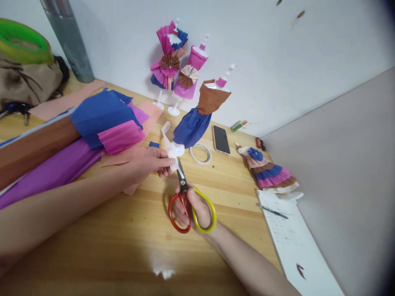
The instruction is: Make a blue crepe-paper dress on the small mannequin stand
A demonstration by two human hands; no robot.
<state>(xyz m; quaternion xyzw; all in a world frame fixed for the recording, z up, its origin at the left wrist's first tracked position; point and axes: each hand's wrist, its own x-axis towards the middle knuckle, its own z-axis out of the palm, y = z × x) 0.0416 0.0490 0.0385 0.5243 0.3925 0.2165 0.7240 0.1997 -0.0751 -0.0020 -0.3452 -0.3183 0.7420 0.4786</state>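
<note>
A pale strip (166,136) is pinched between the thumb and fingers of the left hand (154,161), over the wooden table (123,242). The scissors (183,182) are gripped through their red and yellow loops by the right hand (199,207), the blades pointed at the strip's lower end — whether it is caught between them cannot be told. A tape roll (209,156) is seen just beyond.

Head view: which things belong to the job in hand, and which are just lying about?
In the job:
red-and-yellow-handled metal scissors, in the right hand
pale thin paper strip, in the left hand
probably the crinkled blue paper sheet and white tape ring

Apparently lying about:
flat black phone
tall grey-green bottle
dark pen on a white paper sheet
tan fabric bag
</note>
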